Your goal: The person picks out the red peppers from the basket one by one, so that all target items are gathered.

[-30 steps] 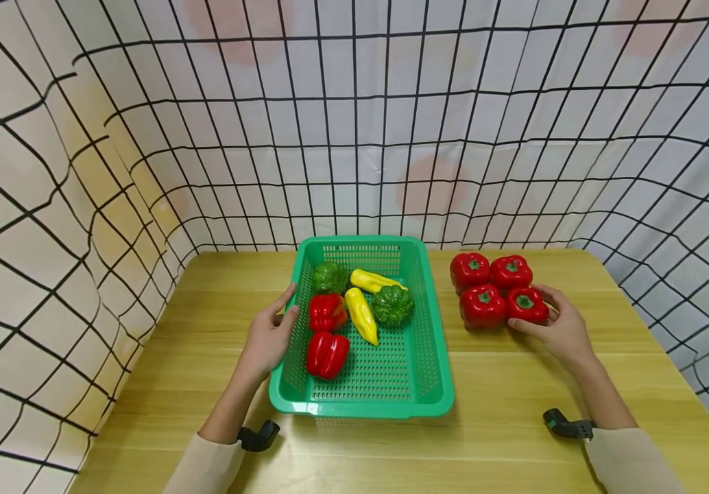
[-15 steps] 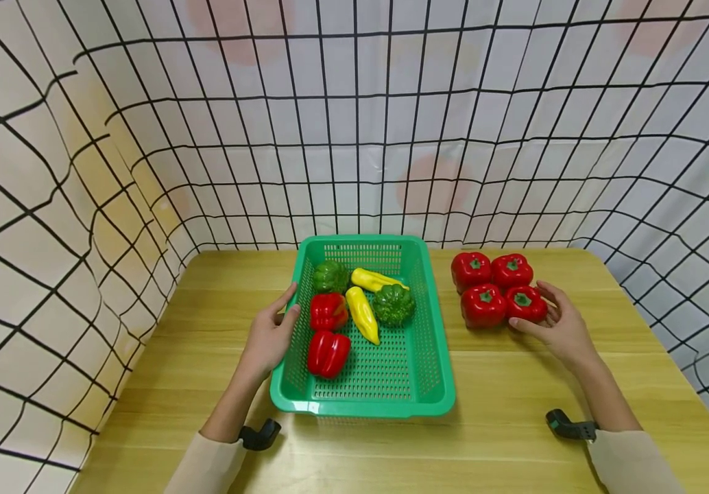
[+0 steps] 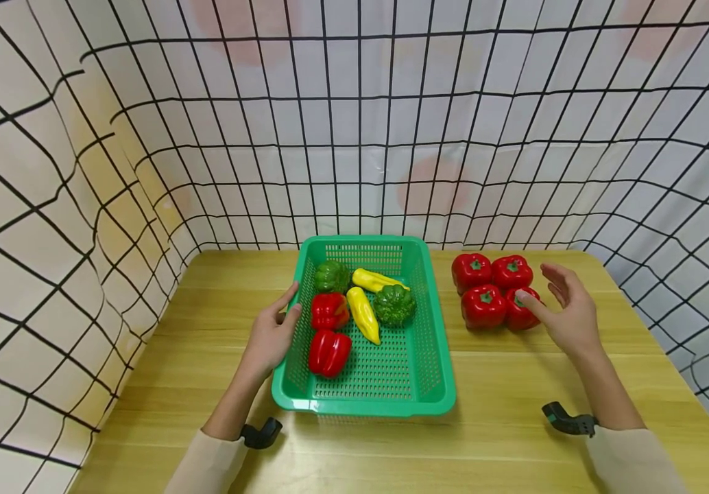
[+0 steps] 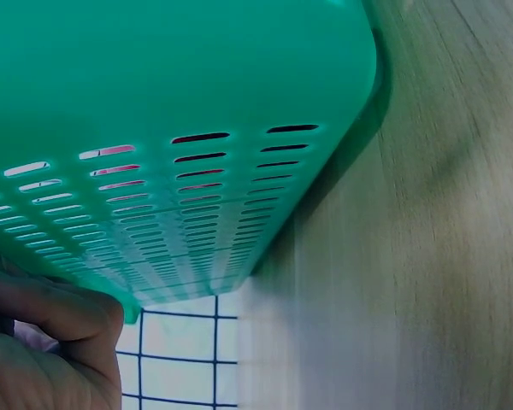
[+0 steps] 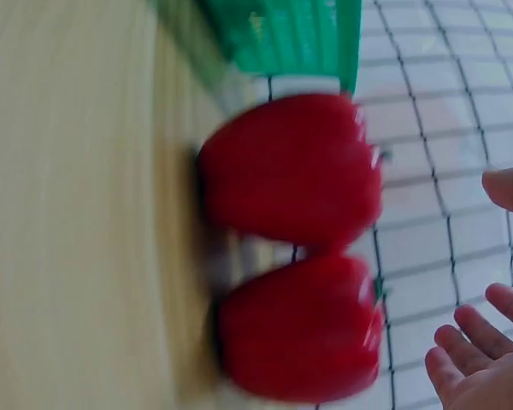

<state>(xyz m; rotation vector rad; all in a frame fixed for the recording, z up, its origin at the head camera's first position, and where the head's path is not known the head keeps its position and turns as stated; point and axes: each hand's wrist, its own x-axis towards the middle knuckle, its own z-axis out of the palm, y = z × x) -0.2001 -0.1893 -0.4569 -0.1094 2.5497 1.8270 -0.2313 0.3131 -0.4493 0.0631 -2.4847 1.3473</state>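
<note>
My left hand (image 3: 271,337) grips the left rim of a green plastic basket (image 3: 363,409), thumb and forefinger at the edge. In the left wrist view, bent fingers (image 4: 51,316) show under the rim beside the slotted wall. On the right, my right hand (image 3: 572,317) hovers with fingers spread by the nearest red bell pepper (image 3: 518,312) of a tight cluster. Its thumb overlaps that pepper in the head view. The right wrist view shows a gap between the raised fingers (image 5: 479,346) and the two visible red bell peppers (image 5: 295,171).
Inside the basket lie a front red pepper (image 3: 330,353), another red pepper (image 3: 329,311), two long yellow peppers (image 3: 363,315) and two ridged green vegetables (image 3: 394,304). A wooden table (image 3: 490,439) carries everything. Gridded white cloth (image 3: 367,137) rises behind it.
My right hand has let go of the nearest red pepper and lifted up and slightly right, fingers spreading. My left hand and the basket have stayed in place.
</note>
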